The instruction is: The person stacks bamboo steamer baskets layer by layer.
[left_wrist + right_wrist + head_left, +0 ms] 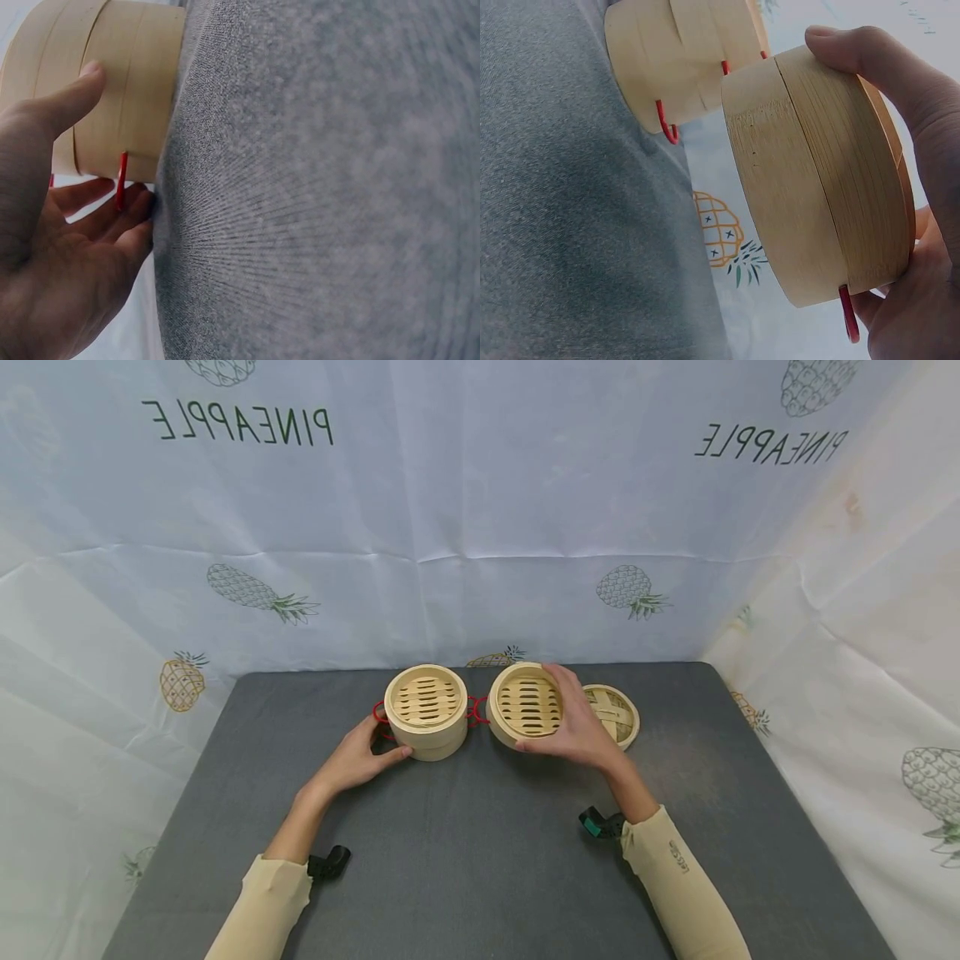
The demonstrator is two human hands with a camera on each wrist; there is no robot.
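A bamboo steamer (429, 737) of stacked tiers stands on the table, slatted floor showing on top and red loops at its sides. My left hand (358, 760) holds it from the left, thumb against the lower tier. In the left wrist view the fingers (133, 217) curl behind, by a red loop (121, 180). To the right, my right hand (581, 731) grips another bamboo steamer basket (504, 720) by its wall. The right wrist view shows this basket (802, 172) tilted and off the table, thumb on one side and fingers partly hidden on the other.
Behind my right hand, a round woven steamer lid (621, 714) lies on the dark grey table (465, 860). A white curtain (465, 510) with pineapple prints hangs along the table's back edge. Black wrist devices (328, 863) sit at both cuffs.
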